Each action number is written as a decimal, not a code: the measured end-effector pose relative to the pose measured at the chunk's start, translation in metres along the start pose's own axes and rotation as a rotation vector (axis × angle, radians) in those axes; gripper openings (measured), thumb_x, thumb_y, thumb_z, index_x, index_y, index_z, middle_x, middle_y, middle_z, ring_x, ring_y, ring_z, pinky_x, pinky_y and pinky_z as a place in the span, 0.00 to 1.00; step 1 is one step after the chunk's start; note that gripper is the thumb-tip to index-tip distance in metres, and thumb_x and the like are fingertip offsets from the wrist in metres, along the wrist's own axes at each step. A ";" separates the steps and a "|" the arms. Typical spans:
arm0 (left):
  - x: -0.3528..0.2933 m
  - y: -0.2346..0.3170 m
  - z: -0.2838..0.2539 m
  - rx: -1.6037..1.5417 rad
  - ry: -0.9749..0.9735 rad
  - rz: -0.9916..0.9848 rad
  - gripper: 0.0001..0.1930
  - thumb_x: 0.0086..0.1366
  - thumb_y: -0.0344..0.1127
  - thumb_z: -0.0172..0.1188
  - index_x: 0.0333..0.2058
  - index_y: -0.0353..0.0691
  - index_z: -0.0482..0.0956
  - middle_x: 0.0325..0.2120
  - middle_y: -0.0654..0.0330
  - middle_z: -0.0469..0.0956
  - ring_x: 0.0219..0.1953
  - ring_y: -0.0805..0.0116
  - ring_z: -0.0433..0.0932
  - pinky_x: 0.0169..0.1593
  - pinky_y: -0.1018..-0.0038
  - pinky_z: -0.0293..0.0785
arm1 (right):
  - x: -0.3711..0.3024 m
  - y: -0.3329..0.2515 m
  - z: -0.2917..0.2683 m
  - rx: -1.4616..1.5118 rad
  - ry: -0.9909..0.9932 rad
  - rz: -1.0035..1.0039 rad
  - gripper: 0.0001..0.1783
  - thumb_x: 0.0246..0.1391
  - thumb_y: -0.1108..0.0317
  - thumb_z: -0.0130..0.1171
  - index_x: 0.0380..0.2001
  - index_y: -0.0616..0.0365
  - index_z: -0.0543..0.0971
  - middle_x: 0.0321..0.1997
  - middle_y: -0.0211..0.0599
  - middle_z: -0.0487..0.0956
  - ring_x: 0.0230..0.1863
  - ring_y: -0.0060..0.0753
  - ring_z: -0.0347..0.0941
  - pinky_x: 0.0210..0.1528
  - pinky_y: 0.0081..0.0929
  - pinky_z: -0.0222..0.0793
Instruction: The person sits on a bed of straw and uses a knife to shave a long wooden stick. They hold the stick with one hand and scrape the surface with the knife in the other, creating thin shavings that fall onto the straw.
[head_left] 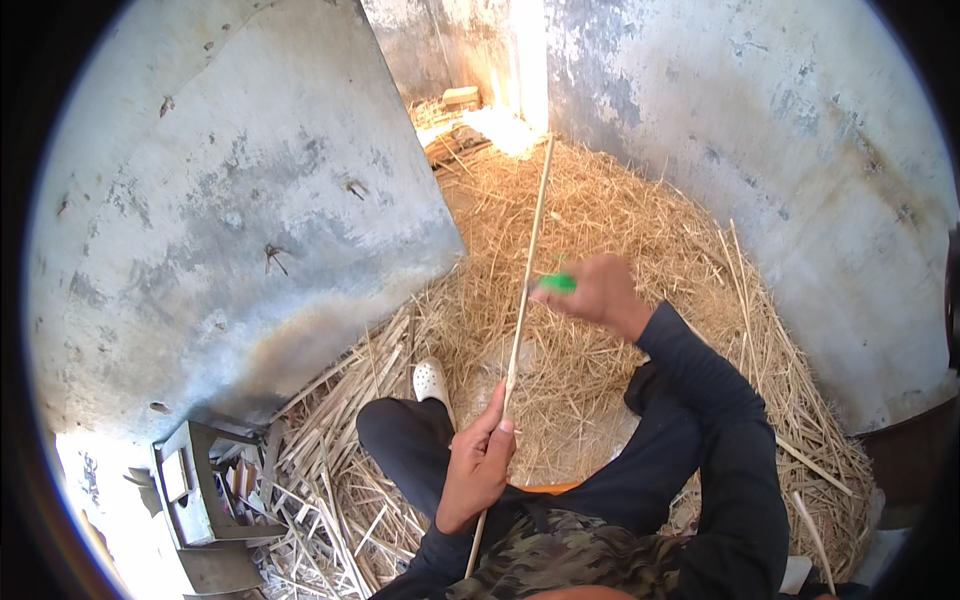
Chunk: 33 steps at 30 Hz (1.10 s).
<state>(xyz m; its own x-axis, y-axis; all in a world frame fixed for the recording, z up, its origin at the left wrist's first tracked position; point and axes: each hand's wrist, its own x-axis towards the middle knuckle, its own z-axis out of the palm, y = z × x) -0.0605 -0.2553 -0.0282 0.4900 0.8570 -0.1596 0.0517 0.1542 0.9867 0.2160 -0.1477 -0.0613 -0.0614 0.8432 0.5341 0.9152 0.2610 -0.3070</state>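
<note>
A long, thin, pale stick (537, 225) runs from my lap up and away toward the far wall. My left hand (478, 468) is closed round its lower part, with the thumb lying along it. My right hand (603, 292) is closed on a small green-handled tool (556, 283), held beside the stick near its middle. Motion smears the tool, and its working end is too blurred to make out; I cannot tell whether it touches the stick.
Straw and shavings (600, 210) cover the floor around my legs. Split strips (350, 400) lie heaped on the left, near a battered wooden box (200, 490). Stained walls (250, 200) stand at left and right (760, 170). A white clog (430, 380) shows on my foot.
</note>
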 end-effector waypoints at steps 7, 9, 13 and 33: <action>-0.005 0.010 0.005 0.095 -0.018 0.032 0.25 0.72 0.32 0.47 0.66 0.35 0.58 0.21 0.73 0.62 0.24 0.84 0.58 0.28 0.84 0.57 | 0.017 0.014 -0.014 0.003 0.075 0.048 0.42 0.45 0.18 0.45 0.05 0.46 0.71 0.03 0.22 0.60 0.06 0.21 0.56 0.09 0.25 0.50; -0.005 0.006 0.004 0.082 -0.031 0.018 0.25 0.72 0.31 0.47 0.66 0.34 0.58 0.22 0.73 0.62 0.24 0.84 0.58 0.28 0.84 0.57 | 0.007 0.009 -0.007 -0.041 0.023 0.017 0.42 0.45 0.18 0.45 0.05 0.46 0.71 0.03 0.22 0.60 0.06 0.21 0.55 0.09 0.25 0.50; -0.004 -0.004 0.001 0.131 0.018 0.070 0.27 0.72 0.31 0.47 0.67 0.36 0.55 0.21 0.73 0.61 0.23 0.84 0.56 0.26 0.85 0.56 | -0.008 -0.025 0.001 0.048 0.018 -0.202 0.42 0.45 0.17 0.45 0.06 0.45 0.71 0.04 0.21 0.60 0.06 0.20 0.54 0.09 0.26 0.47; -0.024 -0.040 -0.020 -0.534 -0.121 -0.234 0.25 0.74 0.34 0.44 0.67 0.39 0.56 0.17 0.68 0.63 0.14 0.82 0.59 0.25 0.83 0.61 | 0.015 0.083 -0.028 -0.048 0.075 0.296 0.42 0.50 0.20 0.41 0.05 0.44 0.59 0.07 0.16 0.51 0.09 0.18 0.44 0.12 0.24 0.37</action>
<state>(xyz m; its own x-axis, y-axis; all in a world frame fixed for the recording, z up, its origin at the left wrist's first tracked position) -0.0919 -0.2716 -0.0643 0.6156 0.7131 -0.3354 -0.2592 0.5852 0.7684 0.3017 -0.1266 -0.0570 0.2392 0.8415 0.4844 0.9068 -0.0154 -0.4212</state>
